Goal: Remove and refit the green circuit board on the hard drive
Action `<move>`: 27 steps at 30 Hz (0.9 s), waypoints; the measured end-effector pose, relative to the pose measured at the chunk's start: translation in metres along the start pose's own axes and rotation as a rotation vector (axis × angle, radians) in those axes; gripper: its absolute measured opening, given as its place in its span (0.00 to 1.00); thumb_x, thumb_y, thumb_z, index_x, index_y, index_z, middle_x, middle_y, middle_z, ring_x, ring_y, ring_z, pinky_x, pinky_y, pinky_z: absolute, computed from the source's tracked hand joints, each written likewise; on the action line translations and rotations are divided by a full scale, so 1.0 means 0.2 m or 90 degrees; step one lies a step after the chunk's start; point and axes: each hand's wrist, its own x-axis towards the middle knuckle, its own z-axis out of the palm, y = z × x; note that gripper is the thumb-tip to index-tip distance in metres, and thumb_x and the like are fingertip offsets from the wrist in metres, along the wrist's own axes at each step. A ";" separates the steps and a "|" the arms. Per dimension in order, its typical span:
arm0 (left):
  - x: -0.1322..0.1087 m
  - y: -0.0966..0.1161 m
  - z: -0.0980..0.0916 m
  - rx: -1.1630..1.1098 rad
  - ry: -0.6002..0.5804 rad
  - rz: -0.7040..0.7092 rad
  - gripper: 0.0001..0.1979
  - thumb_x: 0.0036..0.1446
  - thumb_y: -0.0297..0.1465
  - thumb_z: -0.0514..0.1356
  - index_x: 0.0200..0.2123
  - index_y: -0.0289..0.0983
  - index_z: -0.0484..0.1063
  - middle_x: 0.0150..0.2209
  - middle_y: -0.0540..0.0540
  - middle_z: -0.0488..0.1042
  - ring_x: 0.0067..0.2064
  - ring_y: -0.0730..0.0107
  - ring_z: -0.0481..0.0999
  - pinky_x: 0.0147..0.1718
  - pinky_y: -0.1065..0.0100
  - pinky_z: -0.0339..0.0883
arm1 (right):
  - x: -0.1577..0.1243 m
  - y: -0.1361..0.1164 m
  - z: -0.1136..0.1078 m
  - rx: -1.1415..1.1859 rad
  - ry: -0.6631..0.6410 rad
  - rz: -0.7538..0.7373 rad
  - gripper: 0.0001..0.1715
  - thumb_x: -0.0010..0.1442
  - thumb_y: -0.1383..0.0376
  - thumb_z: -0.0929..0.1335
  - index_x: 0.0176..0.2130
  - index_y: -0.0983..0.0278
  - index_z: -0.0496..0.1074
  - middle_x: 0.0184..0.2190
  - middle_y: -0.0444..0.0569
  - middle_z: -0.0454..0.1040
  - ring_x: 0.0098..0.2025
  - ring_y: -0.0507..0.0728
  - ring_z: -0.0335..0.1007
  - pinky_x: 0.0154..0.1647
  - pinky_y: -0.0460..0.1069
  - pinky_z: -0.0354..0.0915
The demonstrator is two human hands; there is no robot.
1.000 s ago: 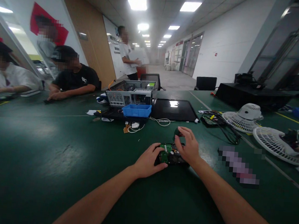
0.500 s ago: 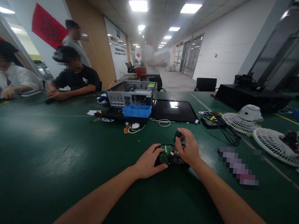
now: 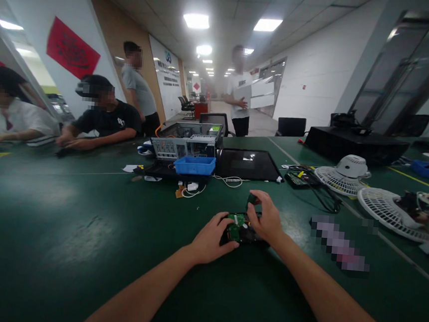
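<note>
On the green tabletop in front of me lies a small black device (image 3: 246, 235), opened up, with green circuit boards (image 3: 234, 230) and bits of wire showing inside. My left hand (image 3: 212, 237) grips its left end, thumb on the near edge and fingers over the top. Above the far edge, my right hand (image 3: 268, 220) pinches a small dark green board (image 3: 250, 201) between thumb and fingers, tilted upright. My right palm and lower fingers hide the device's right end.
Beyond my hands are a blue tray (image 3: 195, 166), an open computer case (image 3: 186, 141) and a flat black screen panel (image 3: 250, 164). To the right lie black cables (image 3: 326, 196), white fan parts (image 3: 342, 179) and a blurred-out object (image 3: 338, 242). Co-workers sit at the left.
The small green board in my right hand has shifted slightly left. My left hand stays on the device. A person carrying white boxes has come into clearer view behind, and another at left has moved right.
</note>
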 end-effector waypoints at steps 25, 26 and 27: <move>0.00 0.01 -0.01 -0.003 -0.005 -0.011 0.35 0.58 0.51 0.63 0.64 0.45 0.62 0.69 0.40 0.54 0.67 0.46 0.61 0.63 0.45 0.61 | 0.01 0.01 -0.01 -0.002 0.035 -0.019 0.24 0.66 0.65 0.68 0.60 0.59 0.64 0.49 0.55 0.69 0.40 0.58 0.74 0.44 0.58 0.76; 0.00 0.01 -0.01 -0.004 -0.005 -0.013 0.35 0.58 0.51 0.63 0.64 0.46 0.62 0.69 0.40 0.54 0.67 0.46 0.61 0.63 0.45 0.61 | 0.01 0.01 -0.01 -0.003 0.034 -0.017 0.24 0.66 0.65 0.68 0.60 0.59 0.64 0.49 0.55 0.69 0.40 0.58 0.74 0.44 0.58 0.76; 0.00 0.01 -0.01 -0.005 -0.005 -0.014 0.35 0.58 0.52 0.63 0.64 0.46 0.62 0.69 0.40 0.54 0.67 0.46 0.61 0.63 0.45 0.61 | 0.01 0.01 -0.01 -0.002 0.037 -0.015 0.24 0.66 0.66 0.68 0.60 0.59 0.64 0.49 0.55 0.69 0.40 0.58 0.74 0.44 0.58 0.76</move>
